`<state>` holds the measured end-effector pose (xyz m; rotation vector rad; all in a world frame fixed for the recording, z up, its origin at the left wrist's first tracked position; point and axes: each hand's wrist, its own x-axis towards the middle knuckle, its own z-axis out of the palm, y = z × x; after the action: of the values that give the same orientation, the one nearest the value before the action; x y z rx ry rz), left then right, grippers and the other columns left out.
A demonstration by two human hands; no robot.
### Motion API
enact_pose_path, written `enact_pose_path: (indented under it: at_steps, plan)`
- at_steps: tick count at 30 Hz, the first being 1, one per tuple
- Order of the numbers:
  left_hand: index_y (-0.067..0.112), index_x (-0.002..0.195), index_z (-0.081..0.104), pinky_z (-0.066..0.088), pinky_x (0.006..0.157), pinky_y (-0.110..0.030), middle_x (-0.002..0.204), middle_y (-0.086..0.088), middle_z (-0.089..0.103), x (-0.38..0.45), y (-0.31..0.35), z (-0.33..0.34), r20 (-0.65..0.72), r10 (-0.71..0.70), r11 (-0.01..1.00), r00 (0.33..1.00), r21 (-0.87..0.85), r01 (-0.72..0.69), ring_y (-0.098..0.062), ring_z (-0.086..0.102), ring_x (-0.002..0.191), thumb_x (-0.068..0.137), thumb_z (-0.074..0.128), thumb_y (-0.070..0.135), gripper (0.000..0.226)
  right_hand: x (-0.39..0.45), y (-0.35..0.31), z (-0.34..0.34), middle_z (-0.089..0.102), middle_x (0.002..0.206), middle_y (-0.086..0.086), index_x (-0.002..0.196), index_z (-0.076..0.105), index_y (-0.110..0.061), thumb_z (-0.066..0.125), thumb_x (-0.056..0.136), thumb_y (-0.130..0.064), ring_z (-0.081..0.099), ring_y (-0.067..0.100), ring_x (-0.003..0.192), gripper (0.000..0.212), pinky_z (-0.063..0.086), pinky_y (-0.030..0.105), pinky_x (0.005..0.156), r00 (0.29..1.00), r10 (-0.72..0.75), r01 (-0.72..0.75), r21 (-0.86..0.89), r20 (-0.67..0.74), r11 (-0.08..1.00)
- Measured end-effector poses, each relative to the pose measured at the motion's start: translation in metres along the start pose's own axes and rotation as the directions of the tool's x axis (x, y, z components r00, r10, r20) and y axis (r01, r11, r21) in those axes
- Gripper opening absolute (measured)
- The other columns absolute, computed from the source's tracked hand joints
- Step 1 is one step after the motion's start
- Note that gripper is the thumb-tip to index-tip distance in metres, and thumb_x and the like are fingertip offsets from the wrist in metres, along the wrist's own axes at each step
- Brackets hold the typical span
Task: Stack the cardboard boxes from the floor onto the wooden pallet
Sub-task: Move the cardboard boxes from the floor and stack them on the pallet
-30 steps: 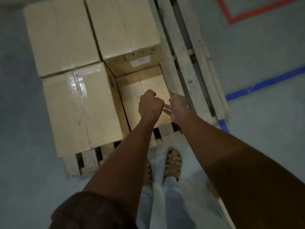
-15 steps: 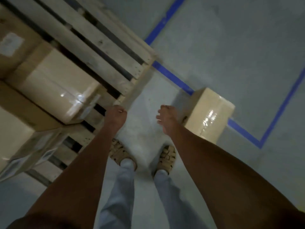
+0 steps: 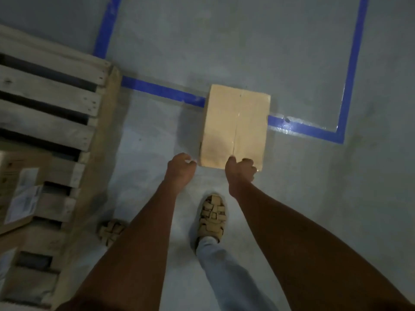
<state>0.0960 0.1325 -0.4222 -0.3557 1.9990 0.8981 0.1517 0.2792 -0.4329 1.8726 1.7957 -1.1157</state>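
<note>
A plain tan rectangular cardboard box (image 3: 234, 126) is lying flat on the grey concrete floor (image 3: 224, 41), straddling a line of blue floor tape (image 3: 161, 89) that is running under it and turning into a corner further right. Its top is being shown sealed along the centre seam with clear glossy tape, and no printing can be made out on it. The left hand (image 3: 179, 170) is being held just beside the box's near left corner, fingers loosely curled and holding nothing; the right hand (image 3: 240, 172) is being held at the near edge, fingers likewise curled, and whether it is touching the cardboard cannot be told. The pale slatted wooden pallet (image 3: 51, 95) is being seen at the left, apart from the box. On it a brown cardboard carton (image 3: 13, 173) is resting, bearing a white paper label (image 3: 24, 200) whose writing is too blurred to be read. A beige woven sandal (image 3: 212, 216) is being worn on the forward foot.
</note>
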Motion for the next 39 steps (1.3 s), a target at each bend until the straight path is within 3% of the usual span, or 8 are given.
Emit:
enact_pose_path:
  at_steps: [5, 11, 14, 17, 22, 26, 34, 39]
  plan:
    - [0.009, 0.151, 0.041, 0.041, 0.096, -0.026, 0.15, -0.014, 0.05, 0.053, -0.004, 0.053, -0.032, -0.039, 0.999, 0.999, -0.019, 0.039, -0.031, 0.05, 0.135, 0.1, 0.059, 0.027, 0.057, 0.072, 0.02, 0.007, 0.034, 0.151, 0.017, 0.149, 0.033, -0.004, 0.052, 0.097, -0.047, 0.04, 0.038, 0.136, 0.07, 0.036, 0.046, 0.109, 0.983, -0.008, 0.001, -0.039, -0.182, 0.999]
    - [0.007, 0.153, 0.037, 0.044, 0.112, -0.042, 0.151, -0.013, 0.048, 0.106, -0.012, 0.08, -0.016, -0.134, 0.972, 0.991, -0.199, 0.128, -0.03, 0.051, 0.134, 0.089, 0.067, 0.049, 0.082, 0.119, 0.042, 0.023, 0.04, 0.152, 0.009, 0.15, 0.03, -0.013, 0.046, 0.092, -0.062, 0.034, 0.031, 0.137, 0.078, 0.036, 0.047, 0.109, 0.957, 0.007, -0.015, -0.027, -0.292, 1.0]
    - [0.006, 0.15, 0.041, 0.041, 0.111, -0.037, 0.15, -0.011, 0.048, 0.106, -0.011, 0.09, 0.028, -0.188, 0.957, 0.982, -0.222, 0.189, -0.03, 0.05, 0.133, 0.087, 0.067, 0.061, 0.088, 0.12, 0.049, 0.021, 0.048, 0.141, 0.013, 0.145, 0.042, -0.01, 0.041, 0.088, -0.07, 0.046, 0.033, 0.128, 0.083, 0.041, 0.05, 0.106, 0.949, 0.038, -0.048, -0.025, -0.313, 0.999]
    - [0.006, 0.15, 0.042, 0.039, 0.111, -0.034, 0.151, -0.011, 0.048, 0.095, -0.012, 0.084, -0.113, -0.13, 0.981, 0.985, -0.161, 0.111, -0.03, 0.048, 0.138, 0.085, 0.067, 0.065, 0.091, 0.106, 0.051, 0.013, 0.061, 0.118, 0.015, 0.123, 0.063, -0.006, 0.027, 0.077, -0.083, 0.061, 0.033, 0.103, 0.097, 0.052, 0.051, 0.094, 0.96, 0.102, -0.078, 0.102, -0.259, 0.992]
    - [0.013, 0.116, 0.068, 0.05, 0.1, -0.051, 0.117, -0.009, 0.069, 0.056, 0.019, 0.036, -0.331, 0.049, 0.998, 0.942, -0.016, -0.057, -0.032, 0.065, 0.11, 0.068, 0.051, 0.084, 0.087, 0.056, 0.021, -0.01, 0.069, 0.091, 0.011, 0.095, 0.07, -0.007, 0.03, 0.078, -0.077, 0.066, 0.029, 0.084, 0.083, 0.058, 0.047, 0.082, 0.908, 0.065, 0.018, 0.194, -0.414, 0.981]
    - [0.007, 0.103, 0.071, 0.053, 0.092, -0.051, 0.104, -0.013, 0.072, 0.023, 0.076, -0.022, -0.464, 0.106, 0.994, 0.88, 0.069, -0.084, -0.036, 0.066, 0.103, 0.065, 0.046, 0.081, 0.087, 0.004, -0.045, -0.043, 0.071, 0.093, 0.012, 0.095, 0.072, -0.01, 0.031, 0.089, -0.068, 0.066, 0.034, 0.088, 0.072, 0.053, 0.04, 0.083, 0.91, -0.04, 0.067, 0.052, -0.412, 0.996]
    - [0.004, 0.11, 0.07, 0.055, 0.085, -0.037, 0.108, -0.015, 0.072, -0.037, 0.109, -0.156, -0.587, 0.018, 0.999, 0.809, 0.043, 0.009, -0.032, 0.07, 0.101, 0.082, 0.062, 0.072, 0.074, -0.083, -0.155, -0.059, 0.06, 0.112, 0.013, 0.112, 0.058, -0.01, 0.032, 0.099, -0.057, 0.058, 0.033, 0.114, 0.055, 0.042, 0.037, 0.087, 0.934, -0.34, 0.304, -0.253, -0.112, 0.918]
    - [0.003, 0.11, 0.069, 0.05, 0.079, -0.033, 0.109, -0.013, 0.071, -0.078, 0.096, -0.24, -0.748, -0.071, 0.997, 0.66, -0.068, 0.03, -0.026, 0.065, 0.091, 0.083, 0.061, 0.072, 0.075, -0.167, -0.21, -0.02, 0.066, 0.12, 0.016, 0.119, 0.063, -0.007, 0.045, 0.094, -0.055, 0.062, 0.037, 0.113, 0.057, 0.047, 0.039, 0.092, 0.873, -0.451, 0.406, -0.236, -0.185, 0.883]
